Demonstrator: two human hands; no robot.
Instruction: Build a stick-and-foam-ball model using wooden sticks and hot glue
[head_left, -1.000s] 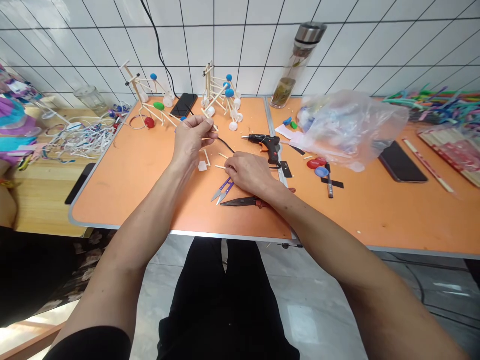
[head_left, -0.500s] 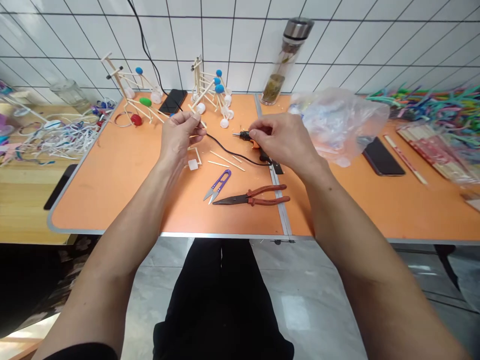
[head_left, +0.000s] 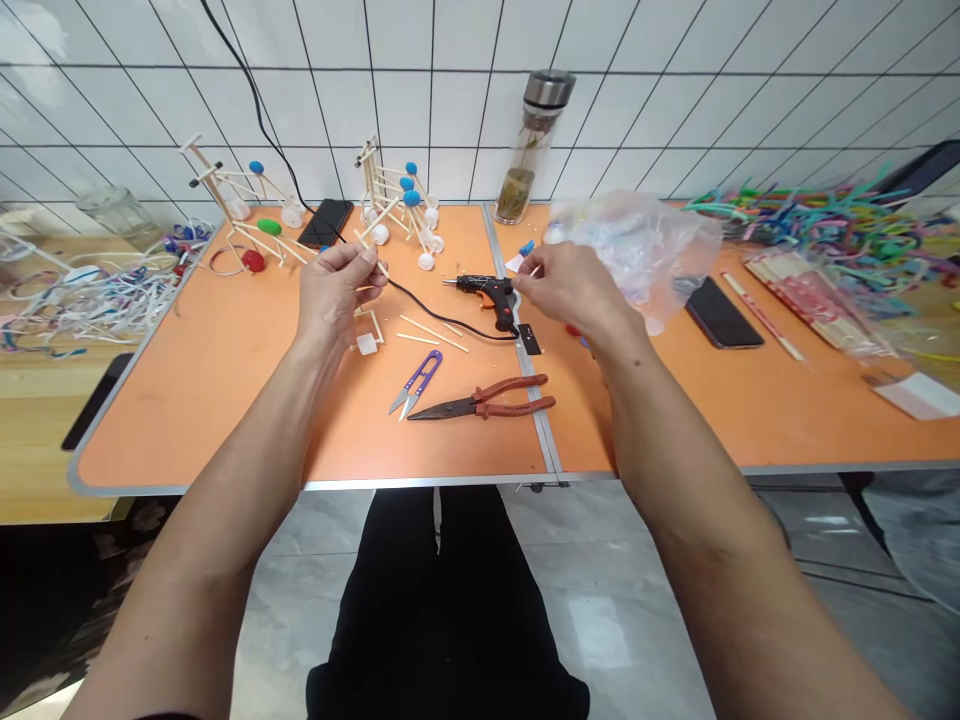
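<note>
While the left hand [head_left: 336,292] pinches a thin wooden stick [head_left: 382,269] between thumb and forefinger, other fingers loosely curled, the right hand [head_left: 574,285] hangs over the back end of the glue gun [head_left: 493,296], fingertips drawn close together; cannot tell whether they touch the gun or grip something small. Stick is up off the desk [head_left: 202,400], at the left fingertips; whether it's joined to anything there, unclear. Stick model with blue balls [head_left: 411,198] stands beyond the left hand. Just below that hand: small stick frame with white square [head_left: 366,344]. Between the hands, nearer the body: loose sticks [head_left: 435,333], then purple snips [head_left: 421,376] and pliers [head_left: 480,400]. Black cord [head_left: 450,319] runs from the left hand's side to the gun. Good handling, my judgement: light pinch so the thin wood doesn't snap, left hand steady, right fingers on the grip rather than the nozzle (may be hot), cord slack and clear of both hands.
</note>
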